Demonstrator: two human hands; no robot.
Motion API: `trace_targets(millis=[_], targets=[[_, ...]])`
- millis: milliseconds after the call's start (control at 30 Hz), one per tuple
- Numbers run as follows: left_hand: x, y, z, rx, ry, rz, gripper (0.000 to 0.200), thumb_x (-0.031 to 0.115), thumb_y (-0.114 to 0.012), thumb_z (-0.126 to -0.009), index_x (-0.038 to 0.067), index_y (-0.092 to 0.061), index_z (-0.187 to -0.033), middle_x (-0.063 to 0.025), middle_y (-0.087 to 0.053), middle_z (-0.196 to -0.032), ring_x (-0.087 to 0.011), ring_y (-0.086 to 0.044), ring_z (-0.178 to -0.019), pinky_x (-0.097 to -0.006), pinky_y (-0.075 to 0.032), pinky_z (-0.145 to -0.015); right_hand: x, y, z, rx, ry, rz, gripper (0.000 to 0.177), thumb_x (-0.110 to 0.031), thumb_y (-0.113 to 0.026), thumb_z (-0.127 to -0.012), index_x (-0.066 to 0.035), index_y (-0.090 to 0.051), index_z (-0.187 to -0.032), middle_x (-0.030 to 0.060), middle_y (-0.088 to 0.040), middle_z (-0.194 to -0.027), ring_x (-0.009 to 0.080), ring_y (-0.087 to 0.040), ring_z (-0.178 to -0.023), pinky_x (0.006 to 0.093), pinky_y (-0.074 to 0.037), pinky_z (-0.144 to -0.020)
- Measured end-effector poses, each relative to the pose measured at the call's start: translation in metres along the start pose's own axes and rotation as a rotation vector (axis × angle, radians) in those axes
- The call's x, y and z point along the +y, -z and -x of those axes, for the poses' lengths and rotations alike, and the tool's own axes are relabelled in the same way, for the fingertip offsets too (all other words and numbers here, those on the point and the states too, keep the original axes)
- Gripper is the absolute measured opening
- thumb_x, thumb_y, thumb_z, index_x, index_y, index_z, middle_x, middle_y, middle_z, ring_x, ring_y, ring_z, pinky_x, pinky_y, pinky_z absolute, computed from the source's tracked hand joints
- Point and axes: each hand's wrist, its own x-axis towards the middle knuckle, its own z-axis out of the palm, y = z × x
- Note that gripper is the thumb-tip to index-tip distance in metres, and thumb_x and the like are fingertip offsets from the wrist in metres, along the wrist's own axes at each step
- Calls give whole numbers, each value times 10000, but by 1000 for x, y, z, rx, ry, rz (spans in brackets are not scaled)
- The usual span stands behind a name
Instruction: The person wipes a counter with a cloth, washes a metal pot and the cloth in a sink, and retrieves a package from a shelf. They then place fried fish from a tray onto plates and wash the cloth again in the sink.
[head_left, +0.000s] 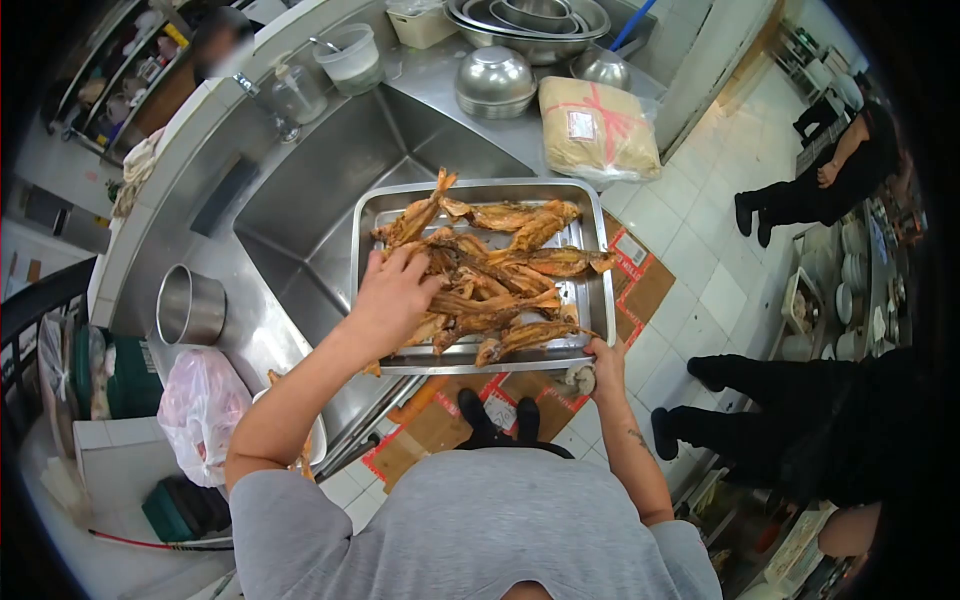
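A rectangular metal tray point(604, 270) holds a pile of browned, fried-looking fish point(480, 280), the pieces overlapping mostly in its middle. My left hand point(395, 297) reaches over the tray's left side, its fingers bent down around fish at the edge of the pile; the fingertips are partly hidden. At the tray's near right corner, my right hand point(607, 370) is closed on the rim. A greyish crumpled cloth point(580, 378) shows beside that hand, under the rim. One fish with its tail up leans at the tray's far left corner.
Behind the tray is a steel sink point(310, 215). A metal pot point(190, 306) and a plastic bag point(203, 412) stand at left. Steel bowls point(496, 82) and a wrapped package point(597, 128) sit at the back. Two dark-clothed people stand at right; cardboard point(425, 440) covers some floor.
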Motion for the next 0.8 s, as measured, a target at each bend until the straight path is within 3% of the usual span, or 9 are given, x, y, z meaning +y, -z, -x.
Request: trace_targets(millis=[133, 200, 267, 333, 433, 533, 633, 800], targets=[[-8, -2, -38, -101, -71, 166, 243, 155, -613, -689, 29, -587, -895, -106, -509, -966, -276, -452, -1002, -429, -344, -807, 8, 9, -10, -13, 31, 44, 242, -10, -481, -622, 0, -510, -862, 33, -473, -702, 143, -461, -617, 265, -406, -550], [-19, -16, -87, 76, -50, 160, 254, 172, -602, -714, 14, -590, -913, -120, -544, -911, -287, -482, -961, -427, -353, -821, 16, 16, -17, 1, 62, 101, 247, -11, -479, -625, 5, -512, -869, 35, -475, -702, 144, -465, -620, 267, -411, -554], [-24, -35, -138, -6, 56, 125, 274, 181, -590, -724, 9, -594, -936, -140, -586, -884, -294, -510, -945, -429, -369, -825, 22, 24, -24, -26, 75, 132, 220, -35, -472, -649, 3, -525, -859, 31, -489, -705, 129, -456, -613, 248, -388, -556], [-20, -43, -168, -284, 83, 156, 287, 207, -608, -708, 11, -611, -918, -153, -608, -925, -300, -512, -967, -419, -375, -840, 22, 25, -26, -41, 88, 138, 210, -48, -472, -658, 3, -532, -853, 30, -496, -708, 124, -449, -609, 239, -376, -556], [-14, -59, -177, -323, 30, 28, 333, 252, -647, -661, 12, -634, -890, -162, -616, -947, -311, -538, -959, -416, -389, -844, 18, 24, -27, -48, 89, 129, 259, -36, -475, -640, 5, -518, -892, 44, -502, -736, 140, -462, -619, 251, -393, -556], [-19, -45, -175, -482, 116, 149, 386, 292, -678, -602, 7, -650, -861, -166, -626, -926, -319, -573, -914, -418, -416, -824, 12, 22, -26, -40, 80, 180, 387, -4, -465, -611, -1, -489, -997, 67, -512, -782, 174, -496, -640, 283, -436, -564], [-32, -48, -168, -590, 73, 191, 413, 299, -678, -583, -1, -650, -866, -170, -635, -894, -329, -597, -864, -422, -441, -793, 5, 17, -24, -32, 50, 122, 374, -4, -466, -608, 0, -493, -981, 74, -511, -783, 182, -496, -638, 287, -437, -577], [-34, -45, -163, -604, 146, 259, 418, 268, -696, -572, -24, -636, -865, -179, -629, -885, -310, -596, -861, -364, -464, -767, 2, 20, -29, -72, 62, 158, 244, -24, -487, -607, 16, -513, -846, 68, -496, -720, 180, -488, -614, 291, -434, -566]])
